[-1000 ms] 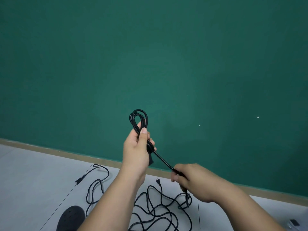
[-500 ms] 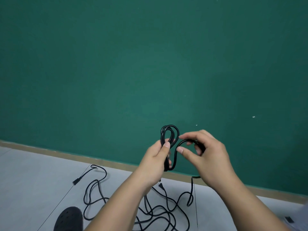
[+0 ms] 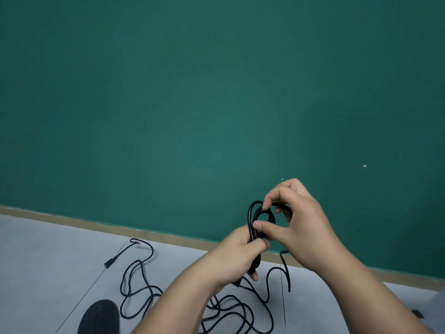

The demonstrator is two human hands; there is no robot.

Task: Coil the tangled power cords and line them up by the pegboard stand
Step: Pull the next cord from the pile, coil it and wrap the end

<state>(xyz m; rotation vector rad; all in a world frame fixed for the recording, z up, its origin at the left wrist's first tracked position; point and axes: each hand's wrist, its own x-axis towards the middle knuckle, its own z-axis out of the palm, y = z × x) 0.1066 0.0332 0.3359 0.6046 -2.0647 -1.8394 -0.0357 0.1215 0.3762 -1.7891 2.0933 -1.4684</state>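
Note:
A small coil of black power cord (image 3: 252,214) is held up in front of the green wall. My left hand (image 3: 237,257) grips the coil's lower part, fingers curled round the bundled strands. My right hand (image 3: 297,220) pinches a fresh loop of the same cord against the top of the coil. The cord's free length hangs from my hands to a tangle of black cords (image 3: 231,307) on the grey floor. One cord end with a small barrel plug (image 3: 108,263) lies at the left of the tangle. No pegboard stand shows.
The green wall (image 3: 216,104) meets the floor at a tan baseboard (image 3: 72,221). A black perforated shoe (image 3: 101,318) sits at the bottom left by the tangle. A small dark object (image 3: 418,313) lies at the bottom right edge.
My right hand has come up from low on the cord to the coil, laying another loop on it. Both hands have drifted right and lower in the view.

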